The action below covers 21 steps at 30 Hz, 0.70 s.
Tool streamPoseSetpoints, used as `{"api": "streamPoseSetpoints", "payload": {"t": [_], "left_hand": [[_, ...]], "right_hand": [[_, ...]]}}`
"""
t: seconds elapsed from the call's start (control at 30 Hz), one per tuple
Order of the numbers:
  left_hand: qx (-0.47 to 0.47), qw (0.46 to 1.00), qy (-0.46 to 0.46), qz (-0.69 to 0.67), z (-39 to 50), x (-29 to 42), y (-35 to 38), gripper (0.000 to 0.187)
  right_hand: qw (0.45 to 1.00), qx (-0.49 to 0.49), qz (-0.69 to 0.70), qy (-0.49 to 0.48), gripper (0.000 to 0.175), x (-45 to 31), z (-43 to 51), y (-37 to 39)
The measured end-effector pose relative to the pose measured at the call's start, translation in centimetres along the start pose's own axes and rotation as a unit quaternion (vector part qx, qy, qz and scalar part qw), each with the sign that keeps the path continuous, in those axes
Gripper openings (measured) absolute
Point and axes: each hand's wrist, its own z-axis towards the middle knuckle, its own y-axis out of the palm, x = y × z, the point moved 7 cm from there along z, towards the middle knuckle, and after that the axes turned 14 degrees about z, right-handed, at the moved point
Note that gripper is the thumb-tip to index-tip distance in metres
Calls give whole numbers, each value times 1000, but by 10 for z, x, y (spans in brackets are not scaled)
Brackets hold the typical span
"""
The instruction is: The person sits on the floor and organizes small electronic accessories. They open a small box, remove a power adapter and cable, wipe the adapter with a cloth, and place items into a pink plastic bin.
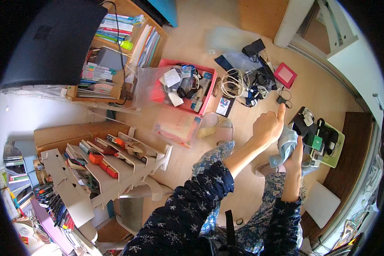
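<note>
My right hand (pixel 294 157) grips a crumpled light blue cloth (pixel 286 144). Just up and left of it, my left hand (pixel 268 128) has curled fingers and a raised thumb beside the cloth; whether it holds part of the cloth is hidden. Beyond the hands, a small black adapter (pixel 281 99) with a thin cable lies on the floor. Right of the cloth stands a light green tray (pixel 339 145) with black items and a green card (pixel 316 142).
A pink box (pixel 212 86) holds cables and small items. Coiled white cable (pixel 232 83), black cables and a pink frame (pixel 285 75) lie on the floor. At left are a wooden shelf (pixel 160 35) and a file rack (pixel 124 172). A white panel (pixel 321 203) lies at lower right.
</note>
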Motion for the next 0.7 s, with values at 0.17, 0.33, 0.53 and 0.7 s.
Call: {"api": "streamPoseSetpoints", "payload": {"t": [0.17,0.33,0.53,0.7], "left_hand": [[51,997,52,17,4,-21,-17,57],[32,992,34,115,11,-67,-11,49],[4,993,55,109,62,-165,-9,45],[-103,981,-37,162,119,-310,13,51]], "right_hand": [[997,-47,-41,45,38,19,-16,29],[998,4,-56,29,37,31,-14,35],[996,-43,-39,62,40,43,-7,41],[991,-85,-11,106,38,50,-28,45]]}}
